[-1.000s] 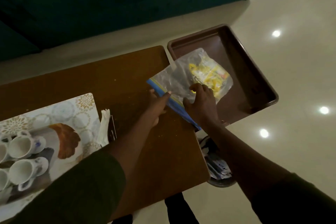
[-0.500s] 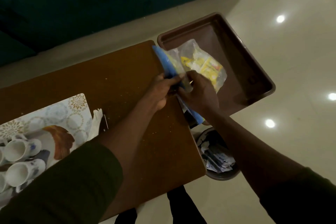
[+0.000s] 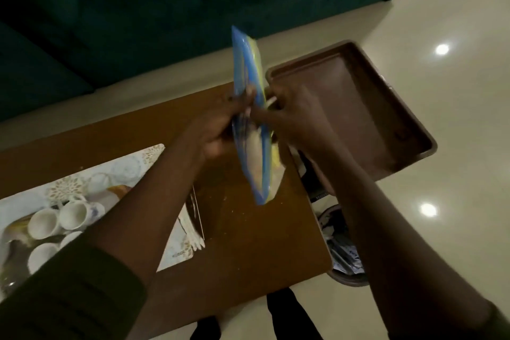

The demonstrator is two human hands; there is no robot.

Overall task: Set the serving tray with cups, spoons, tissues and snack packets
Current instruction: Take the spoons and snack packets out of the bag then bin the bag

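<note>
Wooden table (image 3: 242, 243), zip bag (image 3: 252, 130) being opened above it.
Left hand (image 3: 220, 130) and right hand (image 3: 287, 119) are pinching its blue seal beside the brown tray (image 3: 386, 124); pulling evenly is keeping packets from spilling.

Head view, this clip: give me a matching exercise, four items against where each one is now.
Items:
1. zip bag
2. brown tray
3. white cups
4. waste bin

Places:
A. on the floor beside the table's right end
B. held up on edge between both hands
C. on the patterned mat at the table's left end
D. overhanging the table's far right corner, nothing in it

Pairs: 1-B, 2-D, 3-C, 4-A
</note>
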